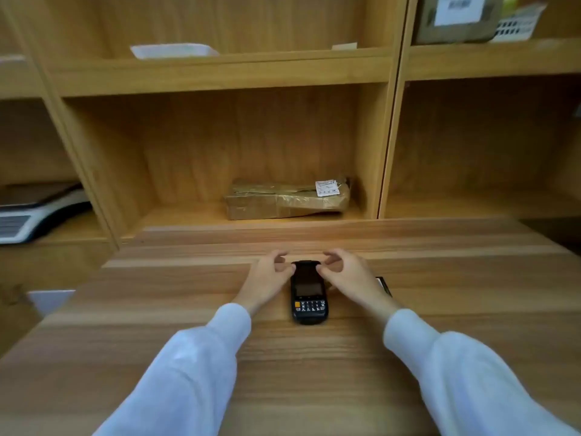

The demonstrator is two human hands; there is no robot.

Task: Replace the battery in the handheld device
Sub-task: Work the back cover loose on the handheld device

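Observation:
A black handheld device [308,297] with a dark screen and a keypad with one orange key lies face up on the wooden table [283,372]. My left hand [267,281] is at the device's upper left corner, thumb touching its edge, fingers curled and apart. My right hand [349,275] mirrors it at the upper right corner, thumb on the edge. Neither hand has lifted the device. A flat black object [384,286], perhaps a battery, lies just right of my right wrist, partly hidden.
Wooden shelves stand behind the table. A taped brown parcel [287,199] sits in the middle cubby. A grey scale-like machine [34,212] is on the left shelf. A white tray [174,51] and a cardboard box [459,18] rest on upper shelves.

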